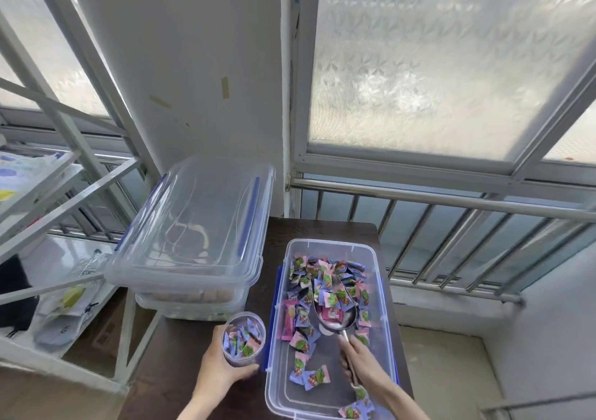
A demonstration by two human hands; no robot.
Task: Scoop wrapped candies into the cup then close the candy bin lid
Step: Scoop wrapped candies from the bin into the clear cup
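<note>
A clear plastic candy bin (pixel 377 277) with blue clips stands open on the dark table, with several wrapped candies (pixel 317 277) inside. My right hand (pixel 364 361) grips the handle of a metal scoop (pixel 335 316), whose bowl lies in the candies and carries a few. My left hand (pixel 219 368) holds a small clear cup (pixel 244 339) just left of the bin; wrapped candies fill much of the cup. The bin's clear lid (pixel 193 226) rests on top of stacked containers to the left.
Two stacked clear containers (pixel 193 303) sit under the lid at the table's left. A white metal rack (pixel 64 213) with bags stands further left. A steel railing (pixel 451 226) and frosted windows lie behind the dark table (pixel 322 229).
</note>
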